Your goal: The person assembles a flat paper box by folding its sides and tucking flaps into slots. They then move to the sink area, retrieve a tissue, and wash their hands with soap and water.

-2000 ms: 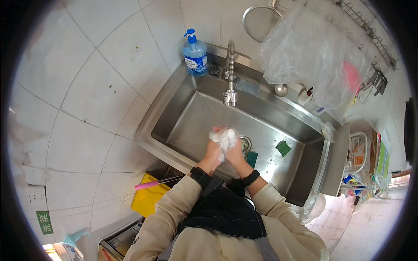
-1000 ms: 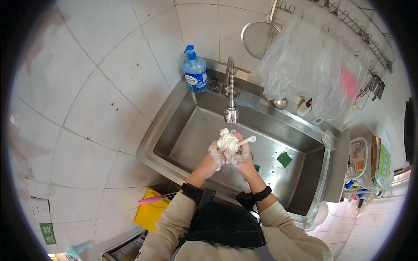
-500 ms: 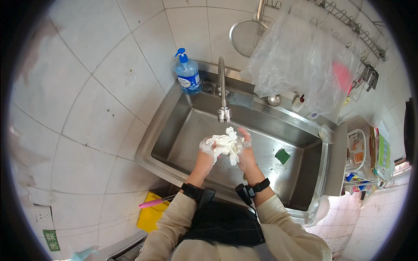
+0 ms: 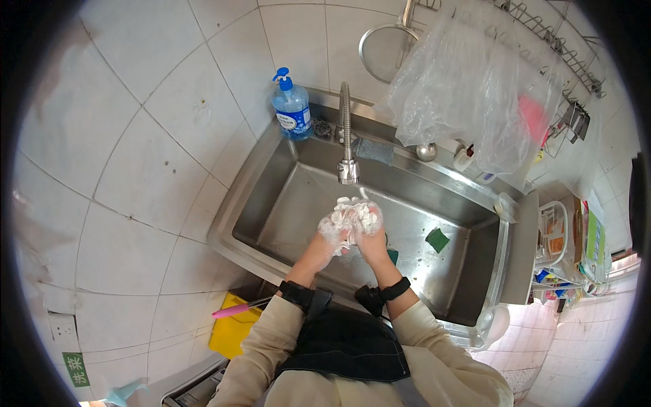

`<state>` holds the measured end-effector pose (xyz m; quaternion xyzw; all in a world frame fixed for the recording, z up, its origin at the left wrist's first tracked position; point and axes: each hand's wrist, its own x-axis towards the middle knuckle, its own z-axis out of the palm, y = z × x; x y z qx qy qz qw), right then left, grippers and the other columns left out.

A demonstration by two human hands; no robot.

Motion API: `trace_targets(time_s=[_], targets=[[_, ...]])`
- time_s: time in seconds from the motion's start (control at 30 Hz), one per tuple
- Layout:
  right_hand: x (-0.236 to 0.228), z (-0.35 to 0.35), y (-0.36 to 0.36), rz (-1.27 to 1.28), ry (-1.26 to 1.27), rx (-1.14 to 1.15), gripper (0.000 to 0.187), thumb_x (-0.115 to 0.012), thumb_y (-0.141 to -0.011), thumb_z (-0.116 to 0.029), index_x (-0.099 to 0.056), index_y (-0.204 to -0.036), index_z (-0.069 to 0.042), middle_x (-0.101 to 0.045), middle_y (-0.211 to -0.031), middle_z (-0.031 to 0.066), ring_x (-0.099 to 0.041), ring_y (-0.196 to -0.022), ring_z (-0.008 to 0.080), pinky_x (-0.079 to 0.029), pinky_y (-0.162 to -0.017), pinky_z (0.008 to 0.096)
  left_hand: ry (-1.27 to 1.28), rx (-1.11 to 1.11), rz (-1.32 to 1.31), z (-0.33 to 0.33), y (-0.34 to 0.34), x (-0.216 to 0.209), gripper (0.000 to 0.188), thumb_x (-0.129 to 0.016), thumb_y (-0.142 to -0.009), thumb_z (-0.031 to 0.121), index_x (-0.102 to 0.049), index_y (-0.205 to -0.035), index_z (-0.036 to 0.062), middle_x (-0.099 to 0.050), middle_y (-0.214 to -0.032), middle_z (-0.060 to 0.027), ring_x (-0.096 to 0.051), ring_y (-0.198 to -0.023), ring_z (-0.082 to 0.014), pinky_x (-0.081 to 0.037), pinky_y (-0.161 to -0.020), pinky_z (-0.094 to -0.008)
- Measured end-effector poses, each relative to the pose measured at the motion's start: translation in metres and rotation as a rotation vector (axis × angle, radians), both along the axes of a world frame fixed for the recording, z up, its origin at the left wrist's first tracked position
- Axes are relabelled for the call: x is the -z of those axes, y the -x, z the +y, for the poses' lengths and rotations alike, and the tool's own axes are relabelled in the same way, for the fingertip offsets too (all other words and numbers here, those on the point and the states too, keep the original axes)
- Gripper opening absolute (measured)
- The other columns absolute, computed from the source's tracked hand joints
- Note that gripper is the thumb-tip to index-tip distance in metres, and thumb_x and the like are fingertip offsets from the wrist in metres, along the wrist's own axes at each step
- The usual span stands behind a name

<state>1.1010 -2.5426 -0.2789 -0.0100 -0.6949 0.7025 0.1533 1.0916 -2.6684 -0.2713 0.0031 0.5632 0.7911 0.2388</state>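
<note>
My left hand (image 4: pixel 334 230) and my right hand (image 4: pixel 368 224) are pressed together over the steel sink (image 4: pixel 268 176), both coated in white soap lather, fingers interlaced. They hang just below the spout of the tall faucet (image 4: pixel 346 146). No water stream is visible. Neither hand holds an object. Black bands sit on both wrists, above beige sleeves.
A blue soap pump bottle (image 4: pixel 291 106) stands at the sink's back left corner. A green sponge (image 4: pixel 437 239) lies in the basin at right. A clear plastic bag (image 4: pixel 468 95) hangs at back right, a round strainer (image 4: pixel 386 51) on the tiled wall. A yellow dustpan (image 4: pixel 234 329) lies on the floor.
The lathered hands stayed rubbing together and rose closer under the faucet spout. The view shifted slightly, so the sink sits lower and more central.
</note>
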Motion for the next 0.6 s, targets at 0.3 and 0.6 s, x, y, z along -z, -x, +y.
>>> trace_targets(time_s=[0.3,0.6], targets=[[-0.003,0.014,0.002,-0.555,0.631,0.001,0.020,-0.053,-0.095,-0.028,-0.059,-0.100,-0.009,-0.063,-0.095,0.0019,-0.063,-0.089,0.0153,-0.051,-0.066,0.0326,-0.152,-0.219,-0.163,-0.006,-0.002,-0.011,0.014,-0.053,-0.093,0.012,-0.052,-0.106,0.0066,-0.055,-0.080,-0.0051,-0.051,-0.055,-0.0108,-0.033,-0.038,-0.0197],[-0.031,0.049,-0.015,0.055,-0.355,-0.024,0.035,-0.061,-0.083,-0.008,-0.056,-0.118,-0.006,-0.056,-0.122,0.0110,-0.050,-0.119,0.0244,-0.038,-0.101,0.0356,0.736,-0.154,0.755,-0.016,0.002,-0.022,0.024,-0.053,-0.088,0.012,-0.055,-0.111,0.0061,-0.062,-0.098,-0.0136,-0.061,-0.080,-0.0321,-0.050,-0.069,-0.0389]])
